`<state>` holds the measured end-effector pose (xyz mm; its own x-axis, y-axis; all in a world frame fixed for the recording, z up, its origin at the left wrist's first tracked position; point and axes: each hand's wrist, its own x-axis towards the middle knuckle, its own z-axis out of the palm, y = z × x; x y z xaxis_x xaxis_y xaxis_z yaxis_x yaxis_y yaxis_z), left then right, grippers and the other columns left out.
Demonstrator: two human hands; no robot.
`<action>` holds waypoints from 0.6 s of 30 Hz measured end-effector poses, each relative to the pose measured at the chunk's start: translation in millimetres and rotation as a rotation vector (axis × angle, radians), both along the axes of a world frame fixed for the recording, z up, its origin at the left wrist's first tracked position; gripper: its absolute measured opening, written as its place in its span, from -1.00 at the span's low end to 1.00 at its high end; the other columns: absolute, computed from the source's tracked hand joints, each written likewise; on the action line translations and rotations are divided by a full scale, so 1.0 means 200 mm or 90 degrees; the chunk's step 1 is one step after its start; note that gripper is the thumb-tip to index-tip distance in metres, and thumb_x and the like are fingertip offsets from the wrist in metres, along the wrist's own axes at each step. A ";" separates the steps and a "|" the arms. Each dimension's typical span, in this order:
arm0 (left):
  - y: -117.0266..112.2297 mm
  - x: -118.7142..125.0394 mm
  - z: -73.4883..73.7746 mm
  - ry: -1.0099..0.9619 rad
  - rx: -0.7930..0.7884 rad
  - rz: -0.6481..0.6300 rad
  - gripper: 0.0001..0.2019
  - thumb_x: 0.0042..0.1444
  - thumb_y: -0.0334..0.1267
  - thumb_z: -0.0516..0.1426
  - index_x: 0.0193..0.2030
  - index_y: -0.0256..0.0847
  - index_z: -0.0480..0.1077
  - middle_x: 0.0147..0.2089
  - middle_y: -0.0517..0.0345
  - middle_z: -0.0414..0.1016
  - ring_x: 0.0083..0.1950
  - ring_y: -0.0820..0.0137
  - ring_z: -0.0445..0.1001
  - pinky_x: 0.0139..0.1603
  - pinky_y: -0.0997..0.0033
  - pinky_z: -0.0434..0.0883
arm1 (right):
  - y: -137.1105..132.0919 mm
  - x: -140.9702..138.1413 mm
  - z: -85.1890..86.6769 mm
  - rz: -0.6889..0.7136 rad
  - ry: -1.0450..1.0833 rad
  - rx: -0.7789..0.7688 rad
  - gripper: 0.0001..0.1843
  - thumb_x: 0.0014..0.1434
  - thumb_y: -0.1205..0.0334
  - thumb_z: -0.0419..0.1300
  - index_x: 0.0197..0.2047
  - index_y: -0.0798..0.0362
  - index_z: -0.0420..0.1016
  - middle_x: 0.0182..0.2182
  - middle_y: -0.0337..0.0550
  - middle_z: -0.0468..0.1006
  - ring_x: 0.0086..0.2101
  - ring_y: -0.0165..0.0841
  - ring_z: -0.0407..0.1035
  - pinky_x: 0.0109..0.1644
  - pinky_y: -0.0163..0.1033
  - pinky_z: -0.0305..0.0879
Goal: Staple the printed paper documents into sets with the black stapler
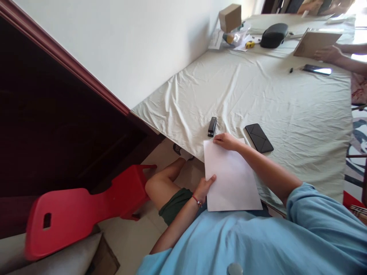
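White paper [233,181] lies between my hands, partly over the table edge and reaching down to my blue shirt; whether it is one sheet or more I cannot tell. My left hand [204,188] grips its left edge, thumb on top and fingers hidden underneath. At the far edge, near the top left corner, the fingers of my right hand [226,141] are pinched on the paper. Just beyond that hand a small black stapler [212,126] rests on the cloth. A black phone [259,138] lies to the right of the paper.
A pale wrinkled cloth covers the table [197,95]. Near the wall are a cardboard box [230,18], a yellow tape measure [249,44] and a black case [274,35]. Another person's hand [329,54] holds a board by a second phone [317,69]. A red chair [65,214] stands left.
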<state>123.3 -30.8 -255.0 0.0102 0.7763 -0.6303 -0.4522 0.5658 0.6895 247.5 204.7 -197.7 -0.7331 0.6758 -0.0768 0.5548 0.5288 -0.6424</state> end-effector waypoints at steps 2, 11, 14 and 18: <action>-0.03 0.01 -0.02 0.011 0.000 0.006 -0.21 -0.33 0.33 0.45 -0.21 -0.43 0.59 -0.28 -0.17 0.68 -0.30 0.20 0.64 -0.18 0.27 0.54 | -0.01 -0.02 -0.01 0.008 -0.003 -0.002 -0.71 0.33 0.18 0.07 -0.24 0.09 0.59 -0.29 -0.15 0.61 -0.28 -0.37 0.39 -0.15 -0.31 0.16; -0.04 0.00 -0.03 0.027 0.001 -0.010 -0.23 -0.30 0.34 0.43 -0.22 -0.41 0.59 -0.31 -0.17 0.67 -0.29 0.15 0.65 -0.26 0.29 0.52 | -0.03 -0.03 0.00 -0.017 -0.057 0.038 -0.68 0.34 0.16 0.08 -0.35 0.09 0.57 -0.39 -0.15 0.56 -0.34 -0.37 0.33 -0.20 -0.28 0.11; -0.02 -0.01 -0.01 0.013 -0.002 -0.006 -0.25 -0.20 0.36 0.39 -0.24 -0.42 0.59 -0.35 -0.15 0.66 -0.28 0.12 0.66 -0.24 0.24 0.55 | -0.03 -0.05 0.01 -0.055 -0.096 0.049 -0.66 0.35 0.18 0.06 -0.35 0.09 0.58 -0.37 -0.10 0.59 -0.33 -0.34 0.35 -0.18 -0.26 0.13; 0.05 -0.02 0.01 0.015 0.004 0.037 -0.29 0.00 0.37 0.28 -0.22 -0.43 0.59 -0.33 -0.21 0.66 -0.15 0.06 0.67 -0.12 0.20 0.58 | 0.02 -0.10 0.01 -0.100 -0.158 0.038 -0.69 0.33 0.21 0.08 -0.29 0.10 0.62 -0.28 -0.01 0.64 -0.28 -0.27 0.41 -0.24 -0.23 0.13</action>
